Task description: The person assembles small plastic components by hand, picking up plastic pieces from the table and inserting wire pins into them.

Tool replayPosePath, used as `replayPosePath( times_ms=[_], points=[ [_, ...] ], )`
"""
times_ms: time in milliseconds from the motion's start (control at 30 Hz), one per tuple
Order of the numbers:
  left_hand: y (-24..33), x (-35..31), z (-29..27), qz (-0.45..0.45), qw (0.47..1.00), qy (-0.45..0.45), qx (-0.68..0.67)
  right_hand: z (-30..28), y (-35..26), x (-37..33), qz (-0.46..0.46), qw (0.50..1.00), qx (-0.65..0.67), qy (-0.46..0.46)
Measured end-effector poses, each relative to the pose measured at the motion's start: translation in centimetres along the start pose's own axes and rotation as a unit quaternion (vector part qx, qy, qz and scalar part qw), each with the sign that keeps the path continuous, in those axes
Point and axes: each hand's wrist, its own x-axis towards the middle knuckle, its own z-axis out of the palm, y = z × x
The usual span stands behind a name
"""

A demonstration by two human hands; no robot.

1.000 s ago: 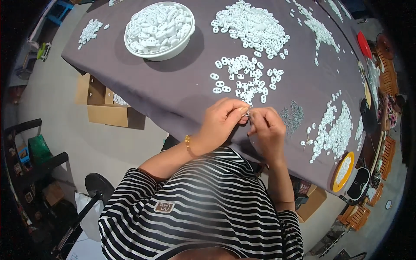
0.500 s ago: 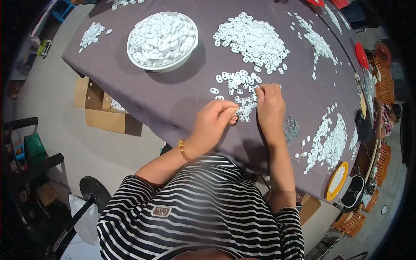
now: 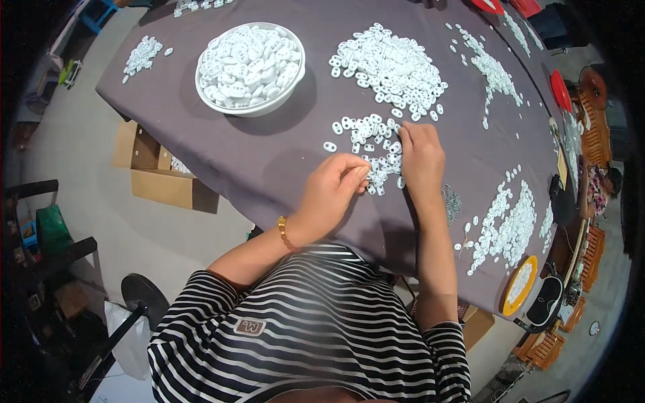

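Small white oval plastic pieces with two holes lie in a loose cluster (image 3: pixel 366 127) on the dark cloth before me. At the cluster's near left edge, my left hand (image 3: pixel 336 186) is closed, thumb pressed to the index finger. Whatever sits in that pinch is too small to make out. My right hand (image 3: pixel 422 158) is at the cluster's right side, fingers drawn together and pointing away from me. A white two-holed piece (image 3: pixel 397 131) shows at its fingertips, partly covered by them. Between the hands lie more pieces (image 3: pixel 378 176), some looking squarer than the ovals.
A white bowl (image 3: pixel 208 101) heaped with oval pieces stands at the far left. Beyond my hands is a big pile (image 3: pixel 393 67). On the right are another pile (image 3: pixel 517 225), thin grey metal strands (image 3: pixel 451 203) and an orange-rimmed plate (image 3: pixel 512 305). An open cardboard box (image 3: pixel 161 188) sits below the table's left edge.
My right hand has shifted slightly away from me along the cluster, its fingertips now at a piece on the upper right. The left hand keeps its pinch in nearly the same place.
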Motion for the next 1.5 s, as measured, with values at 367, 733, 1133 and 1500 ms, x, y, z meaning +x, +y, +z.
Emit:
replayPosePath(
  times_ms=[367,733,1133,1500],
  points=[
    [1.1,0.5,-0.5,-0.046,0.999,-0.004,-0.025,-3.4,-2.0,0.4,0.346,0.845,0.382,-0.138],
    [1.0,1.4,0.1,-0.105,0.98,-0.058,-0.157,-5.6,-2.9,-2.6,0.334,0.705,0.601,-0.173],
    [2.1,1.2,0.6,-0.134,0.967,-0.085,-0.201,-6.0,-2.4,-4.1,0.348,0.702,0.6,-0.16],
    [2.1,0.6,0.9,-0.102,0.983,-0.07,-0.137,-6.1,-3.9,-4.7,0.288,0.82,0.481,-0.112]
  ],
)
